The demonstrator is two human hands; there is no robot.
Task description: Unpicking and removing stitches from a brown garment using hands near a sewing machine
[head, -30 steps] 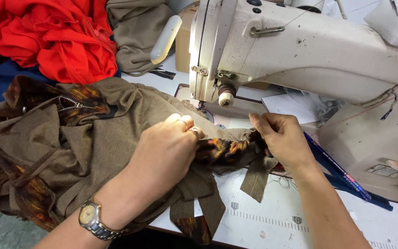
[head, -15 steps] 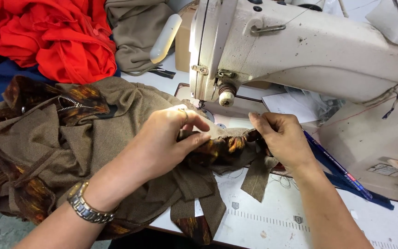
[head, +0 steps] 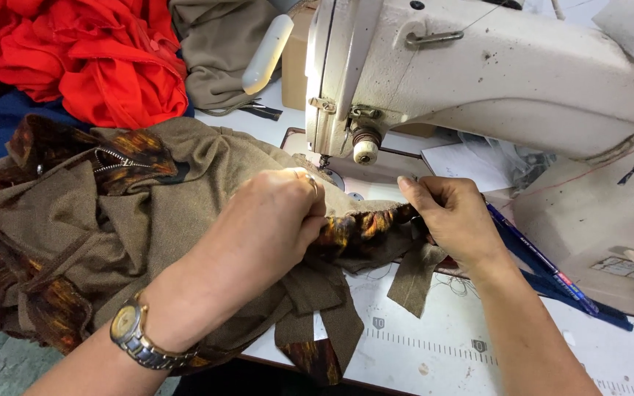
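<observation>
While our left hand (head: 273, 220) curls knuckles-up, our right hand (head: 453, 220) bends inward, both sets of fingers pinching the brown woven garment (head: 185, 191) before the cream sewing machine (head: 493, 73).

Sewing workshop, a garment-making station. Heavy cream industrial sewing machine (head: 478, 81), scuffed and grimy, fills the 1 o'clock side. White bench (head: 434, 345) has a printed measuring scale along its near edge. Cloth heaped all around: red fabric (head: 89, 51) at 11 o'clock, olive cloth (head: 214, 51) at 12, brown tweed garment (head: 148, 213) with zip at 9. Loose thread scraps by the machine.
</observation>
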